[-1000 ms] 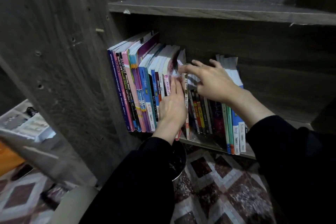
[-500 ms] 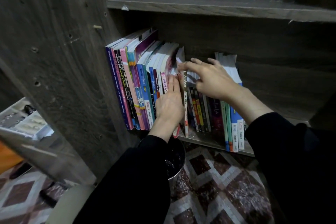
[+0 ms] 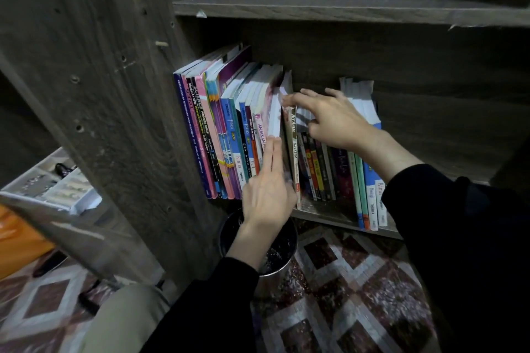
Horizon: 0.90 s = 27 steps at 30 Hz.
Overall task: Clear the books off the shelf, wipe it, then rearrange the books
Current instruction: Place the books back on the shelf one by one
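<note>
A row of upright books [image 3: 223,135] fills the lower shelf [image 3: 329,213] of a dark wooden bookcase. Tall textbooks lean left at the left end, short paperbacks [image 3: 318,169] stand in the middle, and tall thin books [image 3: 370,200] are at the right. My left hand [image 3: 269,183] lies flat with straight fingers against the spines near the pink book [image 3: 262,135]. My right hand [image 3: 329,117] reaches over the short paperbacks, its fingertips on the top edge of the "Ace Ahead" book [image 3: 292,140]. Both sleeves are black.
An upper shelf board [image 3: 344,8] hangs close above the books. A round metal bin [image 3: 275,261] stands on the patterned floor [image 3: 358,295] below my left wrist. A white organiser tray [image 3: 51,186] and an orange object [image 3: 17,246] sit at the left behind the bookcase side panel [image 3: 114,94].
The view has shifted slightly. My left hand has slid a little up the spines, and my right fingertips have moved left onto the tops of the middle books.
</note>
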Available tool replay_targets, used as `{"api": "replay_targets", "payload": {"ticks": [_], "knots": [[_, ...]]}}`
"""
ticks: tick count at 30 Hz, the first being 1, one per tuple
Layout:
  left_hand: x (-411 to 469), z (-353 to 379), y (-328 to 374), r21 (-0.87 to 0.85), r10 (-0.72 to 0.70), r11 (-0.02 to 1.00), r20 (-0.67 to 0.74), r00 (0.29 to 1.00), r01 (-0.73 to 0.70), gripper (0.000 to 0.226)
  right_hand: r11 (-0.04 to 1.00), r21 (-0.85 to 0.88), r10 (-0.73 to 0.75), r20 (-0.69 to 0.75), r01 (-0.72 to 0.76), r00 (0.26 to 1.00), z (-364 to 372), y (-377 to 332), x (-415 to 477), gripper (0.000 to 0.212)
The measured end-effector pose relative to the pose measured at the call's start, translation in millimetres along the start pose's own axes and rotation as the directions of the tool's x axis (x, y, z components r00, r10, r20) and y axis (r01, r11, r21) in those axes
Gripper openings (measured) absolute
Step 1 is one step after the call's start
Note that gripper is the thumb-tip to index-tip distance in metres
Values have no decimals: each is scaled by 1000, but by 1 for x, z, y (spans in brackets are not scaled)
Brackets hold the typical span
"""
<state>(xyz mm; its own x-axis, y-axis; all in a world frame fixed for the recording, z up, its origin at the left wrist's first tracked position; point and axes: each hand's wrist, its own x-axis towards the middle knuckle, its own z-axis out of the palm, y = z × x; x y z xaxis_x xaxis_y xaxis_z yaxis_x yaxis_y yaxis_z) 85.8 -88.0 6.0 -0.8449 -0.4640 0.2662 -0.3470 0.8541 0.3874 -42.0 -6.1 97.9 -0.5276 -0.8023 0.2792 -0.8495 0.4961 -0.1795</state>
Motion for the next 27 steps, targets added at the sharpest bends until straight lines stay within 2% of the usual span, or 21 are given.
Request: {"api": "replay_targets", "payload": {"ticks": [2,7,12,17,19,21,23,27], "knots": [[2,-2,-2,-43,18,999,-13,1000,-18,71,1000,7,2,-4,-2,1000,-1,-2,-1,67],[10,8,1,-20,25,999,-8,1000,-25,94,1000,11,2,-14,-2,1000,0,-2,-1,68],[6,13,7,-16,-25,1000,-26,999,24,86,1000,15,-4,-16,4,1000,2,-2,0,68],[-20,19,-5,-92,23,995,-37,999,-26,78,1000,19,-7,3,7,1000,1,-2,0,69],[-20,17,-9,-101,35,994,-150,988,-51,71,1000,20,-9,2,9,1000,2,-2,1,69],[-13,22,-13,-67,31,996,-334,942,-57,65,1000,23,-6,-1,6,1000,2,-2,1,70],[-4,29,-13,-49,-14,999,-396,918,-6,68,1000,23,-6,-5,6,1000,3,-1,2,69],[4,36,-11,-199,-72,980,-288,955,14,67,1000,24,-6,-8,6,1000,6,-1,3,68]]}}
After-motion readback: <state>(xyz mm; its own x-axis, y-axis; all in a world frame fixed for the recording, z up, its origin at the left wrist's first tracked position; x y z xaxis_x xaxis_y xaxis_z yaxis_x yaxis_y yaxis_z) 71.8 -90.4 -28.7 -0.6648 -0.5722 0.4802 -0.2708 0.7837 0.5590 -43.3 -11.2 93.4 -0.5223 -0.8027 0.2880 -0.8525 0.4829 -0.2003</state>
